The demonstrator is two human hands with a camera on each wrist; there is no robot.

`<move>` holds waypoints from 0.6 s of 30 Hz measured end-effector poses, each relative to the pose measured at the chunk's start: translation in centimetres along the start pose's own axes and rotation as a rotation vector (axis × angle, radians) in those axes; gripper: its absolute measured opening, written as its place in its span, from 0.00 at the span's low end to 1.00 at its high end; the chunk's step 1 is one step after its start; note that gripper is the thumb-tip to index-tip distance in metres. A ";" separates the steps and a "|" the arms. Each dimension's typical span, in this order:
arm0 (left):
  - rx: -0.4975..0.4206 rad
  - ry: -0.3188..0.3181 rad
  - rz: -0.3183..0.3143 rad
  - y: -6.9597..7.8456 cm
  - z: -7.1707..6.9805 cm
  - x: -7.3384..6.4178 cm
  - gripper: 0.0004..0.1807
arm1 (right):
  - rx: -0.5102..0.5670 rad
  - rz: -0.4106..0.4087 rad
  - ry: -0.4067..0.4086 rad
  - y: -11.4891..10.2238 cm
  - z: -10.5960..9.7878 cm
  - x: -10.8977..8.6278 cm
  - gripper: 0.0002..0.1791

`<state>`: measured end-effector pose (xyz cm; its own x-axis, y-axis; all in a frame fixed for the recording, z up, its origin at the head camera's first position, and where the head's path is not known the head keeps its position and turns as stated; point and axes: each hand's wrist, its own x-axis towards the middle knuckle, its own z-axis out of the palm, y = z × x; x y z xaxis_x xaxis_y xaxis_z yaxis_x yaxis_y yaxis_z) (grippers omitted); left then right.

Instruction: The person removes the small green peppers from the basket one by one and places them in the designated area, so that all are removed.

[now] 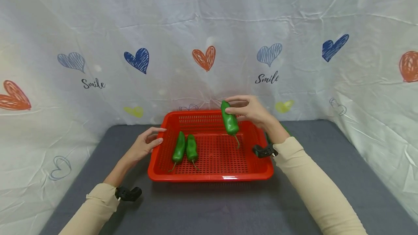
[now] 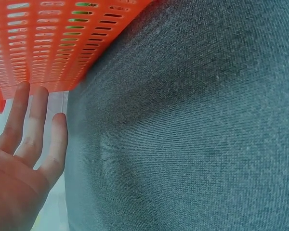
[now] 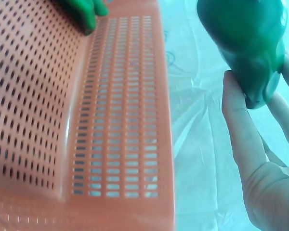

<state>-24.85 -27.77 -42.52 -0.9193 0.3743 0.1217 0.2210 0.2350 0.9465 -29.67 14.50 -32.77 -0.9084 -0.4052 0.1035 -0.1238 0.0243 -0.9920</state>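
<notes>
My right hand [image 1: 249,111] holds a long green pepper [image 1: 230,119] above the right side of a red plastic basket [image 1: 212,177], its stem hanging down. The held pepper [image 3: 253,43] is pinched between thumb and fingers at its tip in the right wrist view. Two more green peppers, one [image 1: 179,148] beside the other [image 1: 191,148], lie in the left part of the basket with stems towards me. My left hand [image 1: 145,142] touches the basket's left rim. Its fingers [image 2: 37,115] look fairly straight beside the slotted wall in the left wrist view.
Something green [image 1: 285,128] shows right of the basket, mostly hidden behind my right forearm. The basket stands on a dark grey cloth-covered table [image 1: 209,209]. Behind hangs a white sheet [image 1: 169,35] printed with hearts and "Smile".
</notes>
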 end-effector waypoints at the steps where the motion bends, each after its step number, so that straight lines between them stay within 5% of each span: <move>1: 0.000 0.000 0.001 0.0 0.0 0.0 0.25 | -0.007 -0.002 0.006 0.0 -0.2 -0.2 0.24; 18: 0.014 0.007 -0.001 -0.1 0.0 0.1 0.25 | 0.009 0.020 0.076 0.6 -4.9 -4.1 0.28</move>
<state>-24.94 -27.81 -42.61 -0.9217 0.3679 0.1229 0.2247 0.2482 0.9423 -28.01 20.69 -33.44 -0.9382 -0.3345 0.0889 -0.1025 0.0234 -0.9945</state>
